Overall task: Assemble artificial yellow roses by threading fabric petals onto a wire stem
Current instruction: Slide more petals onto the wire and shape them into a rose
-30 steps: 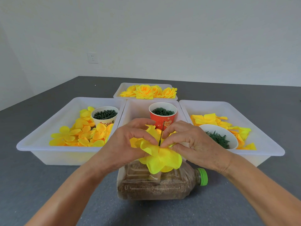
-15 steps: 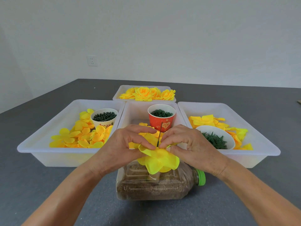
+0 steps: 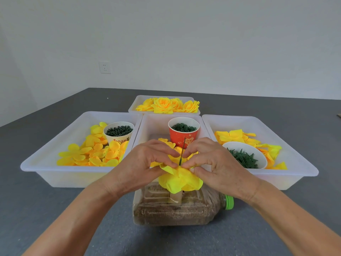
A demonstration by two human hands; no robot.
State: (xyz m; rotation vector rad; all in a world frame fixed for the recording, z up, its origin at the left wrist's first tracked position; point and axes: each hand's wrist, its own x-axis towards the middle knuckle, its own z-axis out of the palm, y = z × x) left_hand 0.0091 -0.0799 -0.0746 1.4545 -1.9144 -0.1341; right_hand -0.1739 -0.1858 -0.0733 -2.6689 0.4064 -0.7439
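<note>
A dark grey table (image 3: 55, 209) carries everything. On it four white plastic trays are grouped: a left tray (image 3: 55, 170) with loose yellow petals (image 3: 92, 154) and a white cup (image 3: 119, 133) of dark green pieces, a middle tray (image 3: 153, 124) with a red cup (image 3: 183, 135) of green rings, a right tray (image 3: 299, 163) with more petal pieces (image 3: 238, 135) and a white bowl (image 3: 245, 156) of green leaf parts, and a far tray (image 3: 136, 106) with finished yellow roses (image 3: 166, 105).

Nearest the viewer, a clear plastic bottle (image 3: 177, 211) lies on its side, filled with brown grain, its green cap (image 3: 228, 201) to the right. A short tube (image 3: 175, 197) stands up from a hole in its upper side.

Above the bottle, the left hand (image 3: 147, 165) and right hand (image 3: 214, 163) meet, fingers curled. Each pinches the yellow fabric petal layer (image 3: 180, 180) between thumb and fingertips, close on either side of the thin green wire stem (image 3: 182, 154). The stem stands almost upright between the two hands, its tip rising in front of the red cup, and the petal layer sits around it, drooping over the tube below.
</note>
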